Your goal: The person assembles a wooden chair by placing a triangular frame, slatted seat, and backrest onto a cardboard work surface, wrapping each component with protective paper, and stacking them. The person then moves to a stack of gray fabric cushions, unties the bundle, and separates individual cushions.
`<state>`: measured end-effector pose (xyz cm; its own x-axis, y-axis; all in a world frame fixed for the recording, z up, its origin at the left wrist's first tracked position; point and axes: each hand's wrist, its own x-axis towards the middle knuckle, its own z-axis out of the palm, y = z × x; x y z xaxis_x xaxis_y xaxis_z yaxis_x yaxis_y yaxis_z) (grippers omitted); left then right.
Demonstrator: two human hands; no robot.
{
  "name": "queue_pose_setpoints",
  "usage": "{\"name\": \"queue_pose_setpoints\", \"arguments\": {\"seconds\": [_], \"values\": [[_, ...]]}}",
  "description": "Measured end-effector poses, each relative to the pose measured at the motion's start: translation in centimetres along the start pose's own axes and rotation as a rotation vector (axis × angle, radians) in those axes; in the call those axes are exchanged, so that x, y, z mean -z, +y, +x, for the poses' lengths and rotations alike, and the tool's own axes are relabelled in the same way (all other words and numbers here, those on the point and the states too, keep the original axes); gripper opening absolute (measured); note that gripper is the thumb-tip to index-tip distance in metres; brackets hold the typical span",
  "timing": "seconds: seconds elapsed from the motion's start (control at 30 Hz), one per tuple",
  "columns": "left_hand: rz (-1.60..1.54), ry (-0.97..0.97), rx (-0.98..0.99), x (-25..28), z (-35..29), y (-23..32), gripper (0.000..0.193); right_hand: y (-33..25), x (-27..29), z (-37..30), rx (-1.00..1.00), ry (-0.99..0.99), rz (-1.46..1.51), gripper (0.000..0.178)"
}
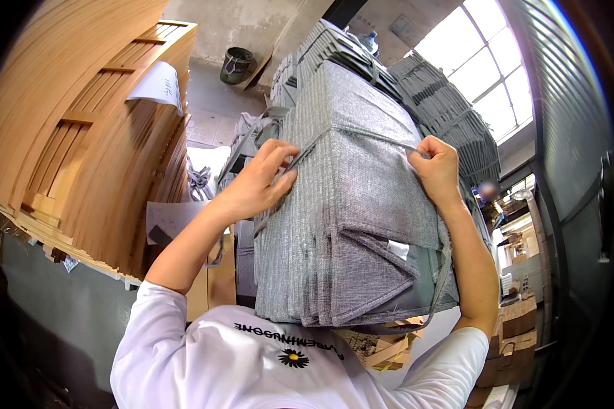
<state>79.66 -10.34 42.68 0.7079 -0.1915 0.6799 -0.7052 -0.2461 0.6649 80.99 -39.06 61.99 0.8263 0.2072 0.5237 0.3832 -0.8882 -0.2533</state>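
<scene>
A tall stack of folded grey woven fabric pieces (pixel 375 184) stands right in front of my body. Across its upper part runs a thin grey fabric strap (pixel 361 134), which bends over the left edge. My right hand (pixel 435 167) pinches the strap at the stack's right side. At the left edge my left hand (pixel 265 172) has its fingers curled on the strap, its thumb against the layered folds. A loose loop of grey strap (pixel 446 273) hangs down the near right side, beside my right forearm.
Light wooden panels (pixel 126 150) are piled to the left, with a white paper sheet (pixel 158 85) on them. Behind stand more tied grey fabric bundles (pixel 447 109). A dark bucket (pixel 237 65) is on the floor at the back. Cardboard boxes (pixel 515 341) lie at the right.
</scene>
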Motion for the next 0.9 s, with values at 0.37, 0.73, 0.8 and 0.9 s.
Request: {"name": "queue_pose_setpoints", "arguments": {"seconds": [0.37,0.73,0.8,0.9], "values": [[-0.389,0.015,0.306,-3.1,-0.2,-2.5,0.039,1.1,-0.3,-0.8,-0.035,-0.153,-0.164,0.025],[-0.790,0.089,0.394,-4.4,0.6,-0.9,0.041,14.9,6.7,-6.5,-0.246,-0.265,-0.048,0.048],[-0.722,0.127,0.369,-4.0,1.4,0.6,0.043,14.9,7.0,-7.9,-0.164,-0.164,-0.013,0.037],[-0.747,0.057,0.238,-2.4,3.3,5.6,0.040,13.2,6.1,-7.4,-0.241,-0.148,0.195,0.026]]}}
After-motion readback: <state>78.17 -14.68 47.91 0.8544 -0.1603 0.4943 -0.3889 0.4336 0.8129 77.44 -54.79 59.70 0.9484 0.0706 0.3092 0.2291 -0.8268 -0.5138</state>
